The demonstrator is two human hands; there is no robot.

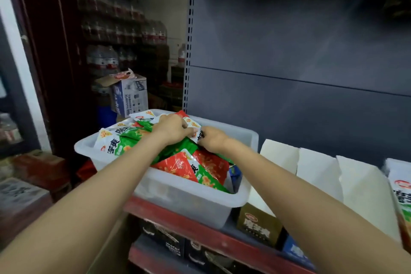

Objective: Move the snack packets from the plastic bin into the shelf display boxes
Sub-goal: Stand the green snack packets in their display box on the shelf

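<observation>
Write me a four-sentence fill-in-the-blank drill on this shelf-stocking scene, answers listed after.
1. Both hands reach into the translucent plastic ____, which sits on the shelf.
2. The left hand and right hand meet over a heap of snack ____.
3. The packets come in green and ____.
4. The white display boxes stand to the ____ of the plastic bin.

Missing words: bin; packets; red; right
</observation>
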